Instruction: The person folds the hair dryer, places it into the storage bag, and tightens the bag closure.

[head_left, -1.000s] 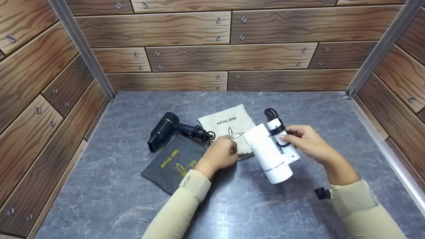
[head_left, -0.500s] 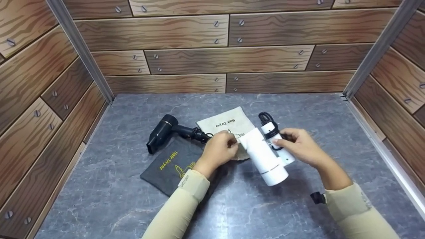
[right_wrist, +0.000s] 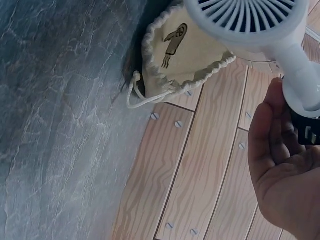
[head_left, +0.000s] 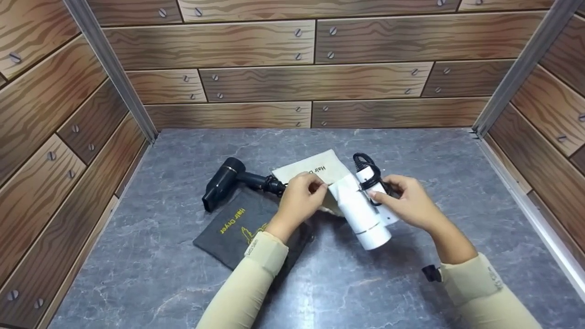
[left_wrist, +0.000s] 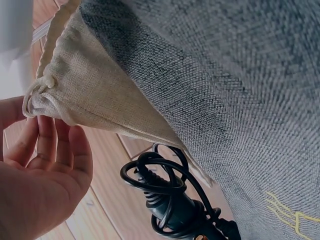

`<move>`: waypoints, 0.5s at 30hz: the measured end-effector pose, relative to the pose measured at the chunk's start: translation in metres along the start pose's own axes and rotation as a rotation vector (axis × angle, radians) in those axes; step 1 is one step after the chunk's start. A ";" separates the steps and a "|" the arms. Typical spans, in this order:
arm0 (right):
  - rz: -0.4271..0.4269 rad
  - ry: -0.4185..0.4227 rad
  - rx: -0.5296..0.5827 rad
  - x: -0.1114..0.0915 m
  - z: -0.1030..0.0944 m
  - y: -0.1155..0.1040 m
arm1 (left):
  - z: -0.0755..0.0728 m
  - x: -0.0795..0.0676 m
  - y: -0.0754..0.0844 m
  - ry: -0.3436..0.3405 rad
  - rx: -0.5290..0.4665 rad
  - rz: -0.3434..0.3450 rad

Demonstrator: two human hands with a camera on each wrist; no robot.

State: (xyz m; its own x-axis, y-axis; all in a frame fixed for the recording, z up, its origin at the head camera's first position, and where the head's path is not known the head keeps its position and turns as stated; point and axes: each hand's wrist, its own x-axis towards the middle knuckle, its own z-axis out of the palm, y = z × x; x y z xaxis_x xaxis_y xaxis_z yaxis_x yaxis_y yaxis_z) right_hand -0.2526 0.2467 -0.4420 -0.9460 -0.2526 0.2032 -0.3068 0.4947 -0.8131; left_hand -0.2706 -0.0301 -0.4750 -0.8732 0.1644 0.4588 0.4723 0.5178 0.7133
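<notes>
My right hand (head_left: pixel 406 203) holds a white hair dryer (head_left: pixel 361 217) by its folded handle, which has a black cord wound round it. The dryer is tilted, with its far end overlapping a cream drawstring bag (head_left: pixel 315 167) marked with hair dryer print. My left hand (head_left: pixel 299 201) pinches the near edge of that bag. In the left wrist view, thumb and fingertips are at the knotted drawstring (left_wrist: pixel 45 87) on the bag's corner. The right wrist view shows the dryer's slatted vent (right_wrist: pixel 245 15) right beside the bag's gathered mouth (right_wrist: pixel 172 82).
A black hair dryer (head_left: pixel 224 180) with its cord bundled lies on the left of the grey marbled table (head_left: pixel 137 256). Beneath its handle lies a dark grey bag (head_left: pixel 235 224) with yellow print, partly under my left forearm. Wood-patterned walls (head_left: pixel 256 41) enclose the back and sides.
My right hand has brought the white hair dryer left, up to my left hand. The cream bag's near edge has lifted in my left fingers, covering part of its print.
</notes>
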 end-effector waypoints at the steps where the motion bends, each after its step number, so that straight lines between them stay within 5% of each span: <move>1: -0.004 0.001 -0.007 0.000 0.000 0.000 | 0.000 0.000 0.001 0.005 -0.006 -0.003; 15: -0.060 -0.023 -0.085 -0.002 0.014 0.002 | -0.005 0.003 0.009 0.023 -0.087 -0.006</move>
State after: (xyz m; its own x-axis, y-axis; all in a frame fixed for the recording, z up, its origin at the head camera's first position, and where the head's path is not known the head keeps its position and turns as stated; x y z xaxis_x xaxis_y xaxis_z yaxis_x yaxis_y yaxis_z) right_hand -0.2497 0.2367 -0.4522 -0.9232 -0.3029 0.2367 -0.3717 0.5462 -0.7507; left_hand -0.2685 -0.0297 -0.4648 -0.8735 0.1415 0.4659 0.4767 0.4437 0.7589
